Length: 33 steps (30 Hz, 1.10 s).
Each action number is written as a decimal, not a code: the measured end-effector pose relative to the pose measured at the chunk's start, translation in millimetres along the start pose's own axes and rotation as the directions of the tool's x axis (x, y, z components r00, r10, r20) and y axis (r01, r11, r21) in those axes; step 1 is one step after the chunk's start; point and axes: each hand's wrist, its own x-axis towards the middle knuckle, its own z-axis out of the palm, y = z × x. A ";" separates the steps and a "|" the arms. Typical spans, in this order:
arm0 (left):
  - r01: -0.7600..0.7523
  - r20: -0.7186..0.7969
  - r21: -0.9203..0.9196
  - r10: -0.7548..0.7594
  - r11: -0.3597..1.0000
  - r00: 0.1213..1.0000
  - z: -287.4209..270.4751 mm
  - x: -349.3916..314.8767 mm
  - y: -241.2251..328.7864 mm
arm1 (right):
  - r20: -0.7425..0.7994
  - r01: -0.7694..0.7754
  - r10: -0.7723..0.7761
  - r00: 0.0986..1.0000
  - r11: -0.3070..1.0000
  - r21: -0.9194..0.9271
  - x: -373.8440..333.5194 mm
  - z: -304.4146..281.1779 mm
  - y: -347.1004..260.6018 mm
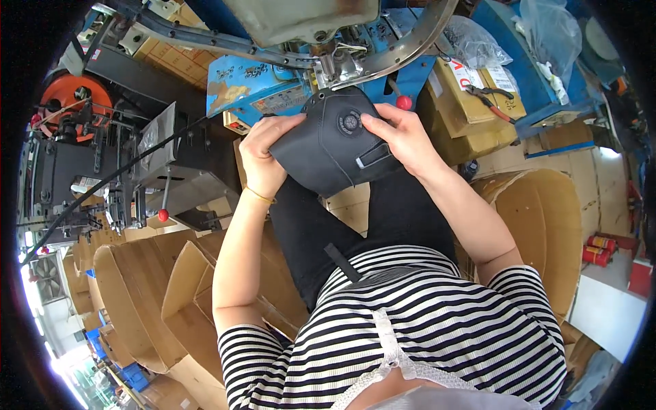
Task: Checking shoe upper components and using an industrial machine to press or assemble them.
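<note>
Head view, the only one: from where I'm standing, the worker's got a black leather-like piece [321, 154] up in front, above the lap, at the near side of the blue machine [249, 85]. Both hands are closed on it. The left hand [266, 142] grips its left end, w/ a thin yellow band [260, 196] on that wrist; the right hand [408, 140] grips the far right part, thumb on the face at the edge of a round emblem [350, 124]. A silver-edged slot [374, 154] sits nearer, right of center. Far edge of the piece is right by the machine's metal head [338, 61] (can't tell if they're touching, tbh).

A red knob [404, 102] is just beyond the right hand. Farther right, pliers [488, 102] w/ red-and-black handles lie on a cardboard box [471, 126], clear plastic [475, 41] behind. Near right, a big open carton [540, 212]; red cylinders [598, 249] well off to the far right side.

Left: dark machinery [195, 167] w/ an orange disc [96, 96], another red knob [163, 214] on a lever, and opened cartons [137, 294] nearer.
</note>
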 end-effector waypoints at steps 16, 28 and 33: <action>-0.032 -0.024 0.054 0.034 0.998 0.999 6.6 -6.9 1.3 | 0.042 0.145 -0.139 0.989 0.970 -0.194 5.5 -7.0 6.7; 0.150 -0.073 -0.134 -0.160 0.980 0.984 -1.3 -20.6 -8.5 | 0.025 -0.006 0.013 1.000 0.968 -0.251 11.5 12.4 -7.2; 0.259 -0.037 -0.211 -0.273 0.942 0.961 1.2 -27.0 -5.6 | 0.049 -0.105 0.113 0.992 0.984 -0.147 12.5 10.8 -12.9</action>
